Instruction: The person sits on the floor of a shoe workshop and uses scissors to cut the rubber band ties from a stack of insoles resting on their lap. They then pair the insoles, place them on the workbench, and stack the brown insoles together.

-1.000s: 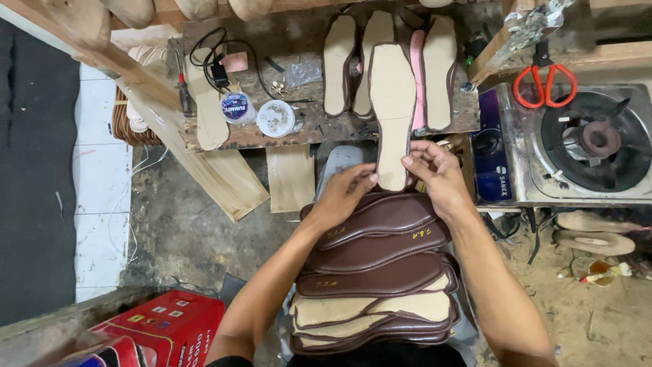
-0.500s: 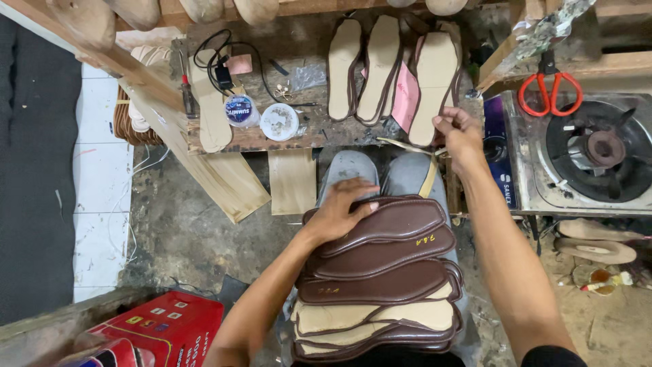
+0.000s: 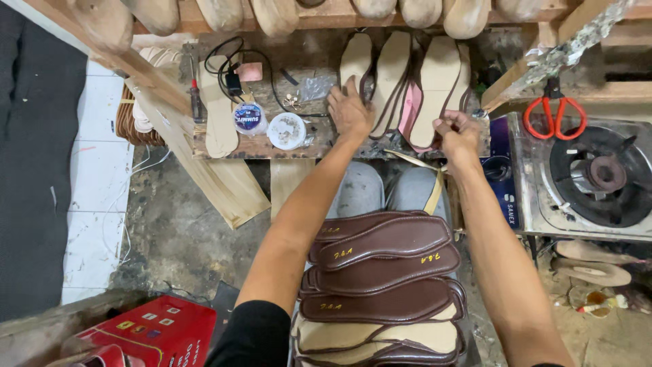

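My left hand (image 3: 349,109) reaches forward over the low wooden bench (image 3: 258,146), fingers spread, touching the leftmost of several beige insoles (image 3: 397,81) leaning upright at the bench's back. My right hand (image 3: 456,132) is closed at the lower edge of the rightmost beige insole (image 3: 438,88), beside a pink insole (image 3: 409,115); whether it grips the insole is unclear. A fanned stack of brown leather insoles (image 3: 384,272) with gold stamps lies on my lap, with beige-topped ones at the bottom.
Two small round tins (image 3: 268,124), a cable and a lone beige sole (image 3: 219,115) lie on the bench's left. Red scissors (image 3: 555,115) hang above a gas stove (image 3: 591,180) at right. Wooden shoe lasts (image 3: 285,12) line the top. A red box (image 3: 149,333) sits bottom left.
My left hand left the brown stack on my lap and reached forward to the upright insoles. My right hand stayed at the rightmost insole. The camera moved closer.
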`<state>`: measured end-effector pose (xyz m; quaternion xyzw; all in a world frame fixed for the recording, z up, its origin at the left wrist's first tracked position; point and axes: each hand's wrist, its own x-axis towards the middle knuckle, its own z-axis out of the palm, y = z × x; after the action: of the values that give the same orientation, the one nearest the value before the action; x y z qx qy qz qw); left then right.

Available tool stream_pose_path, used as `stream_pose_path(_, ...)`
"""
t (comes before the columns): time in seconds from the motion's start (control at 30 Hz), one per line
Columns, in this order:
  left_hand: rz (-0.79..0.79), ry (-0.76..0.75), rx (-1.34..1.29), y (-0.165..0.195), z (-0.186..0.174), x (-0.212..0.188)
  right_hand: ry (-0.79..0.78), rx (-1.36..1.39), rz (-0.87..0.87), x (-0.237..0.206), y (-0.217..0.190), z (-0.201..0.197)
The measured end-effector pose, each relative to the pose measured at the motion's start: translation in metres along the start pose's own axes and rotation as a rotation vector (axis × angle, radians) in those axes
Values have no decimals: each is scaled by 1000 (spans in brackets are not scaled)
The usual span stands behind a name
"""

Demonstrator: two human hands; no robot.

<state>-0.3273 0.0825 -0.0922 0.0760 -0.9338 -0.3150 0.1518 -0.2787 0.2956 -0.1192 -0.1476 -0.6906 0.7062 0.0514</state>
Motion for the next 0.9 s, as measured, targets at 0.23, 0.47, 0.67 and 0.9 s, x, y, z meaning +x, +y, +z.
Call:
stream_pose_path(0.23,-139,25,75,-24,-11,30,-10,11,58,9,4,-17)
stream_pose_path(0.47,185,110,58,26,38,-2,-1,46,-85,23,14,-17)
stream_pose_path(0.67,143,-107,-37,40,62,-14,43,77,22,19,9,-22)
stream_pose_path(0.9,139,30,0,32,61,-5,-49,76,64,27,4,-14)
